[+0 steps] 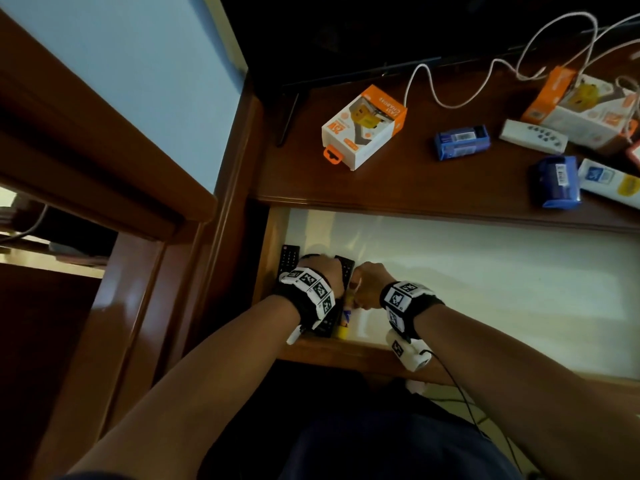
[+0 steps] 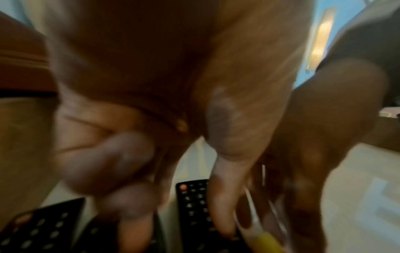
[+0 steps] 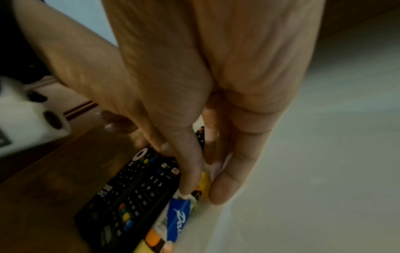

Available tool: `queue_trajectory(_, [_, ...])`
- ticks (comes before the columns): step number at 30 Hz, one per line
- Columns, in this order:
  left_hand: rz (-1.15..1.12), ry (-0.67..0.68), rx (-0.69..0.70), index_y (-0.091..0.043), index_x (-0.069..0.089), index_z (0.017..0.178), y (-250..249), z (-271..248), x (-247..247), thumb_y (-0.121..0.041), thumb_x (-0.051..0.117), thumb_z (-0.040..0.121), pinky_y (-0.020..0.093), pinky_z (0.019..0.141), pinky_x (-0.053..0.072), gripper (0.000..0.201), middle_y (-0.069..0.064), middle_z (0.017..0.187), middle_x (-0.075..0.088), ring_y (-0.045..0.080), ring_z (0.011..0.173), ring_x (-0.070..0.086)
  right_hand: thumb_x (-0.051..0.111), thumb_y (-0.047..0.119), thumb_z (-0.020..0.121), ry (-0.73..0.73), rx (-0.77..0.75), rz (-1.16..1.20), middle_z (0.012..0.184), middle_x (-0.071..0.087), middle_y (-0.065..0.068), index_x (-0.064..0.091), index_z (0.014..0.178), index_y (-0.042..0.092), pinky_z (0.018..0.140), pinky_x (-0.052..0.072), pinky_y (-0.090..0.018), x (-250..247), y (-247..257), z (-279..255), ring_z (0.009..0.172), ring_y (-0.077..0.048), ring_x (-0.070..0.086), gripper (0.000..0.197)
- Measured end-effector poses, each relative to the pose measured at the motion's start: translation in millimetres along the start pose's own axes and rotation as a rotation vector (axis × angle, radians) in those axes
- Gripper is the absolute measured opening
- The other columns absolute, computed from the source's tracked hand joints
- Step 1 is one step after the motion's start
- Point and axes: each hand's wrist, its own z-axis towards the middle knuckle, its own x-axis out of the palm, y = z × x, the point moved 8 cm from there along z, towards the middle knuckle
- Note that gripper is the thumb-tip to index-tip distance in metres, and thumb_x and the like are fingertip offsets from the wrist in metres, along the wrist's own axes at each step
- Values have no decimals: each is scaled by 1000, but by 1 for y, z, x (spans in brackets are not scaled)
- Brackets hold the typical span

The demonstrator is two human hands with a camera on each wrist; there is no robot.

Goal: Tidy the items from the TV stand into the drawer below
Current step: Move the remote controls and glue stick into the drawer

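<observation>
Dark brown wooden TV stand [image 1: 398, 188] with its pale-lined open drawer [image 1: 485, 278] pulled out below the front edge. On the stand top: a black flat television [image 1: 346, 46] along the rear edge; a white-and-orange charger box [image 1: 363, 128] near the left end; a second white-and-orange box [image 1: 585, 109] toward the right end, with a white cable [image 1: 460, 84] looping between them; a white rectangular remote [image 1: 533, 136] just in front of the second box; a small blue packet [image 1: 462, 142] between the two boxes; a larger blue packet [image 1: 557, 181] at the front edge, beside a white-and-yellow tube [image 1: 613, 183] at the right. In the drawer's left front corner lie black button remotes [image 1: 288, 259] side by side (the wrist views show at least two, lengthwise to the left wall), and just right of them a slim blue, white and yellow tube [image 3: 175, 220] lies against the nearest remote [image 3: 134, 196]. The left hand [image 1: 322, 271] is over the remotes with fingers [image 2: 108, 162] curled loosely; whether it holds anything cannot be told, the view being blurred. The right hand [image 1: 370, 284] reaches down beside it, its thumb and fingers [image 3: 188, 171] closed in a pinch on the upper end of the slim tube, whose lower end rests on the drawer floor. Both wrists carry black bands with white patterned markers [image 1: 311, 285].
</observation>
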Motion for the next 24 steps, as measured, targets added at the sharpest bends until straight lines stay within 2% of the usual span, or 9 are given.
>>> queue_trajectory(2, [61,-96,95,-9,57,127,1,2,-19,-30,66,91,39,75,47,42,14,123,63,35,108,64,80,19,86,54,2,-44,106,72,-13,73,113,0,88,60,-35,6,4,0,100,-28,73,34])
queue_trajectory(5, [169,-102,283,-16,42,143,-5,8,-22,-40,74,84,51,93,45,72,15,140,46,38,125,49,78,17,85,62,-4,-46,80,71,-3,75,108,3,59,57,-24,9,11,4,75,-21,73,27])
queue_trajectory(8, [270,-75,321,-15,51,135,-4,11,-18,-44,82,77,53,100,42,72,11,140,47,35,128,47,82,25,84,73,11,-133,83,67,-1,71,92,5,58,51,-20,9,16,5,85,-20,71,24])
queue_trajectory(11, [324,-90,312,-13,57,126,3,12,-19,-48,86,69,51,99,43,73,9,132,53,32,124,51,87,28,80,60,34,-133,71,59,0,53,66,9,53,44,-21,9,19,9,68,-17,61,41])
queue_trajectory(13, [313,-104,296,-13,57,125,5,11,-20,-47,87,68,51,98,44,73,8,129,55,32,122,52,89,26,78,80,24,-154,84,73,-4,66,77,5,69,58,-27,10,25,8,78,-18,70,31])
queue_trajectory(15, [316,-116,295,-13,59,123,4,9,-20,-44,86,70,50,97,44,68,8,129,55,32,122,53,89,24,78,89,-3,-170,95,77,-4,75,94,5,83,60,-28,11,28,9,91,-18,74,29])
queue_trajectory(19, [300,-117,293,-12,62,121,2,4,-21,-36,82,76,48,95,45,55,10,129,55,32,120,54,83,30,83,127,17,-106,63,68,7,68,73,13,60,52,-19,13,27,7,57,-5,64,24])
queue_trajectory(21, [269,-124,280,-12,62,121,3,2,-23,-33,79,78,49,95,44,51,11,129,54,32,120,53,79,19,85,81,10,-36,68,68,0,73,88,6,60,58,-26,9,26,5,59,-12,66,14])
queue_trajectory(24, [215,-120,249,-11,62,120,5,-3,-25,-32,75,80,49,95,44,46,11,128,53,34,119,53,77,11,85,43,-5,34,92,74,-13,71,110,0,73,65,-36,6,24,1,78,-24,76,27])
